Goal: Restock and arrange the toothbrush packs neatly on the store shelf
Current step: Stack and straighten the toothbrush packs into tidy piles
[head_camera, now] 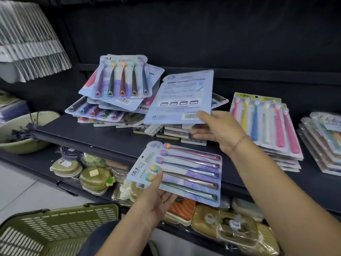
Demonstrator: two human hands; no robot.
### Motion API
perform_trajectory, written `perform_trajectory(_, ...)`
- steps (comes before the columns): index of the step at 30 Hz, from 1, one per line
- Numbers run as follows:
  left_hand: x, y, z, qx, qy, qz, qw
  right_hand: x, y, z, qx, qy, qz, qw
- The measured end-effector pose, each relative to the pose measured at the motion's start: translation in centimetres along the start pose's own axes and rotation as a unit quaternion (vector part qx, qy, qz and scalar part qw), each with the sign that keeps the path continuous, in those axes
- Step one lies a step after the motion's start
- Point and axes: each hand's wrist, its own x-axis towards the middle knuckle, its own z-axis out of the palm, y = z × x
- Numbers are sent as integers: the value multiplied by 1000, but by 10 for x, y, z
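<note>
The right thumb (203, 115) is pressed on the lower edge of a back-up pack (181, 97). The other fingers are curled beneath it, so the pack is pinched by the right hand (221, 132). This pack is held tilted, with its printed card and barcode turned upward, above the shelf (83, 133) at about 12 o'clock from the middle of the view.

The left thumb (156, 179) is laid across the head end of a face-up pack (182, 174), and the fingers are spread under the card. The pack is gripped in this way by the left hand (155, 196). Five brushes are seen in it, with their handles pointed toward 4 o'clock. It is held in front of the shelf edge, at 6 o'clock from the back-up pack and apart from it.

A loose pile (114, 100) of similar packs is heaped crookedly on the shelf at 9 o'clock from the right hand, partly under the back-up pack. A squared stack (267, 126) of pastel-brush packs is set at 3 o'clock from that hand, and a further stack (324, 145) lies beyond it at the frame's edge.

A green basket (60, 226) is seen at 7 o'clock. A green basin (22, 143) is seen at 9 o'clock. Wrapped cases (94, 177) are laid on the lower shelf.
</note>
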Motion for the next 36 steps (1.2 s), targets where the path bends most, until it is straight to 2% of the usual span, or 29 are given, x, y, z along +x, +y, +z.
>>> perform_trajectory(2,-1,0,0,-2,-9,3,1000,-13,3,-17,-4,39,-71,997)
perform_trajectory(5,-2,0,2,3,-19,6,1000,-37,9,-44,-145,119,-214,959)
perform_trajectory(9,-5,-1,2,-3,-37,15,999,-73,25,-68,-287,98,-379,874)
perform_trajectory(13,-10,-4,3,-18,-52,35,998,-83,72,-86,-448,69,-492,743)
perform_trajectory(15,-10,-6,2,-39,-55,36,997,-78,100,-94,-498,59,-494,710)
perform_trajectory(18,-9,-7,3,-75,-58,29,995,-72,127,-100,-521,17,-465,716)
perform_trajectory(20,-9,-8,4,-85,-60,30,994,-72,130,-94,-540,0,-461,704)
perform_trajectory(23,-6,-11,5,-37,-55,35,997,-70,136,-83,-584,-35,-419,694)
perform_trajectory(26,-1,-16,8,3,-34,34,999,-63,138,-75,-618,-75,-342,704)
perform_trajectory(28,2,-18,12,14,-6,33,999,-58,131,-68,-603,-80,-307,732)
perform_trajectory(30,5,-17,13,21,16,37,999,-55,113,-56,-512,-74,-264,814)
perform_trajectory(32,7,-18,14,25,22,37,999,-49,83,-40,-348,-56,-221,909)
perform_trajectory(33,7,-18,13,25,26,36,999,-43,65,-31,-263,-36,-203,943)
perform_trajectory(36,7,-14,11,21,32,18,999,-11,20,-13,-69,25,-118,990)
